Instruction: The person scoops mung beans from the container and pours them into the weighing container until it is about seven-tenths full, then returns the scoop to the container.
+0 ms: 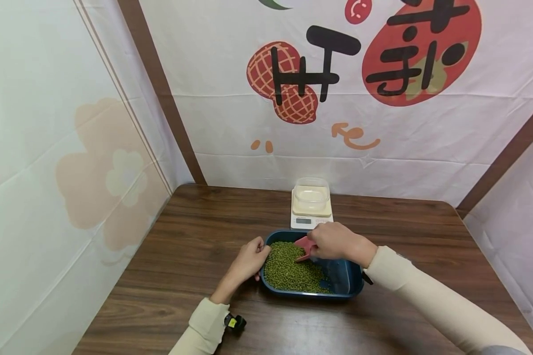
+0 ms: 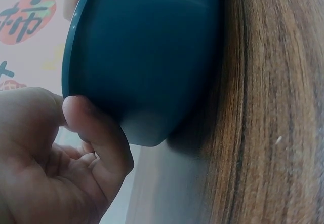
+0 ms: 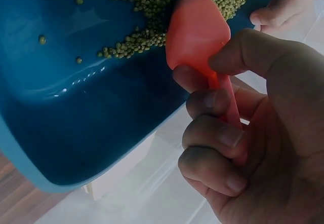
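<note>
A blue plastic tub (image 1: 346,276) stands on the table with green mung beans (image 1: 288,271) heaped toward its left side. My left hand (image 1: 248,259) grips the tub's left rim; in the left wrist view the thumb and curled fingers (image 2: 101,133) pinch the rim. With my right hand (image 1: 337,240) I hold a pink scoop (image 1: 305,248) over the tub. Its blade touches the edge of the bean heap. In the right wrist view the fingers of my right hand (image 3: 217,148) wrap round the scoop's handle, and the back of the blade (image 3: 197,31) faces the camera, hiding what it carries.
Behind the tub, close to its far rim, is a white kitchen scale (image 1: 304,221) bearing a clear plastic container (image 1: 312,193). The brown wooden table (image 1: 195,236) extends to both sides. A printed cloth (image 1: 231,74) hangs at the back.
</note>
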A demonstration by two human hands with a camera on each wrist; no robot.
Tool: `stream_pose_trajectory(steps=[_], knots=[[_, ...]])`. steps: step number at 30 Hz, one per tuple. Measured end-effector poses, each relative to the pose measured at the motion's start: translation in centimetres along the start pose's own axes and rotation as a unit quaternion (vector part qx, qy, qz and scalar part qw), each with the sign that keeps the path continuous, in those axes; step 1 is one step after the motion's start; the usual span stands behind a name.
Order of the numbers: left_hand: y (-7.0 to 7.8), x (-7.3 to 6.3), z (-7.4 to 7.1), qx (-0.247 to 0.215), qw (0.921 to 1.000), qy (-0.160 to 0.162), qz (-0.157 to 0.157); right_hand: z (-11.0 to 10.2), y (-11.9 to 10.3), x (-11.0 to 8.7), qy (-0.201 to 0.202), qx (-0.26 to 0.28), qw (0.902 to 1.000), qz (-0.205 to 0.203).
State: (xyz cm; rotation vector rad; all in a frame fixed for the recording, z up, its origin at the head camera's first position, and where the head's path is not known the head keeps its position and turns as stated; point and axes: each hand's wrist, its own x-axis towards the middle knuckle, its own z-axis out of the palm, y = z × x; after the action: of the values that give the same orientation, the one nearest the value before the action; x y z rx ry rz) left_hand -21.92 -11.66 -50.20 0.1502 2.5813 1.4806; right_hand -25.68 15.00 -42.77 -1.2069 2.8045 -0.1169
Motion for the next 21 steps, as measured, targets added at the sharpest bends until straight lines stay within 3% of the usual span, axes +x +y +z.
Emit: stream_pose_trajectory(steps=[6, 21], knots=[[-0.2, -0.1, 0.0, 0.003, 1.0000, 0.000, 0.001, 0.3, -0.4, 0.3, 0.001, 0.006, 1.0000, 0.004], [-0.1, -1.8, 0.7, 0.001, 1.0000, 0.002, 0.004, 1.1, -1.5, -0.3, -0.005, 0.028, 0.9996, -0.010]])
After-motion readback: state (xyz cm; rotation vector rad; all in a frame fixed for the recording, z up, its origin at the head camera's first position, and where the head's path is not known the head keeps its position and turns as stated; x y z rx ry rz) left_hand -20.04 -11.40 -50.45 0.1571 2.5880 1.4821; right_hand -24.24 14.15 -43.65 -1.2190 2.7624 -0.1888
